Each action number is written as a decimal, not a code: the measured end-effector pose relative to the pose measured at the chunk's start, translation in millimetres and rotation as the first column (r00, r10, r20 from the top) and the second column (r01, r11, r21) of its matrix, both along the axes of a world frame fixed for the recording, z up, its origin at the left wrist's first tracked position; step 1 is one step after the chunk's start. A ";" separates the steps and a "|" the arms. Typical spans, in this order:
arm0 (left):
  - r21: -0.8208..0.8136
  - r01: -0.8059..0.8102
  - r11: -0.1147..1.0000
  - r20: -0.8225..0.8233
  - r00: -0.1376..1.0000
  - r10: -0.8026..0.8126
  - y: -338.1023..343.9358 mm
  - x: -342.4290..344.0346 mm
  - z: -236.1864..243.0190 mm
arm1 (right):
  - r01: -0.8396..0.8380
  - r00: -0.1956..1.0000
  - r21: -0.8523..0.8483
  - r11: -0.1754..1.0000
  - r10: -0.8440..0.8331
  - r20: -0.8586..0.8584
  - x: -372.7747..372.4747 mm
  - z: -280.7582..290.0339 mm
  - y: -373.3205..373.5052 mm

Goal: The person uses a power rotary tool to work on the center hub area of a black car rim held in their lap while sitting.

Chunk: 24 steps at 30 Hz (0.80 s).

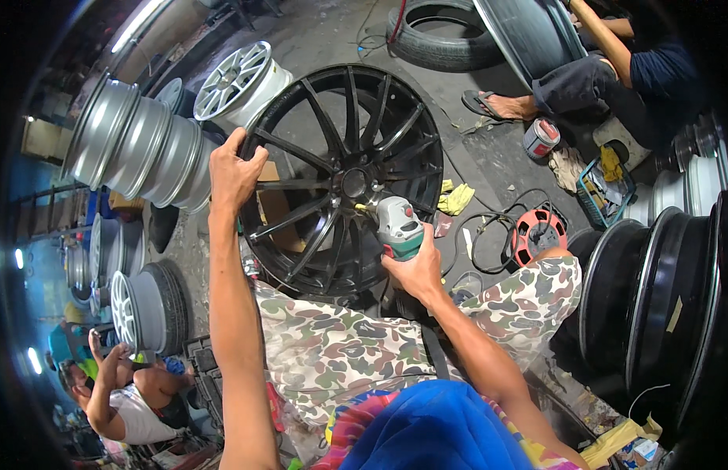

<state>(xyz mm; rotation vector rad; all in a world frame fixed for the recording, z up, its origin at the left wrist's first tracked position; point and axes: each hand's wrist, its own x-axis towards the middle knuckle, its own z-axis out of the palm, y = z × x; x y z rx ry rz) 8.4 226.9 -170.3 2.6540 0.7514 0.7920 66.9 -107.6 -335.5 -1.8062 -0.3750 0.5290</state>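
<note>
A black multi-spoke wheel rim (354, 184) stands tilted in front of my knees, its spoked face towards me. My left hand (232, 172) is closed on its upper left edge, thumb and fingers bent over the lip. In my right hand (417, 266) is a green and silver angle grinder (401, 227), gripped around its body. The grinder's head is over the spokes just below and right of the hub, with a small yellowish part pointing at them. I cannot tell whether it touches the metal.
Stacked silver rims (137, 141) and a white rim (234, 78) stand left. Black rims (653, 305) crowd the right side. A red cable reel (538, 235), its loose cord, a yellow cloth (455, 199) and a paint can (541, 138) lie right. Two other people sit nearby.
</note>
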 end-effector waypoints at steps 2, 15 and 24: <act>0.008 0.003 1.000 0.000 1.000 -0.003 0.7 1.5 -1.0 | 0.010 1.000 0.011 1.000 -0.010 0.029 -3.4 -0.7 -2.2; 0.018 -0.006 1.000 -0.001 1.000 0.006 -7.5 2.4 2.7 | -0.035 0.998 -0.001 0.999 0.035 0.050 0.9 -7.4 6.9; 0.011 -0.013 1.000 -0.002 1.000 0.013 -9.6 1.8 1.2 | 0.000 0.999 -0.036 0.999 0.002 0.035 -3.5 -10.4 12.4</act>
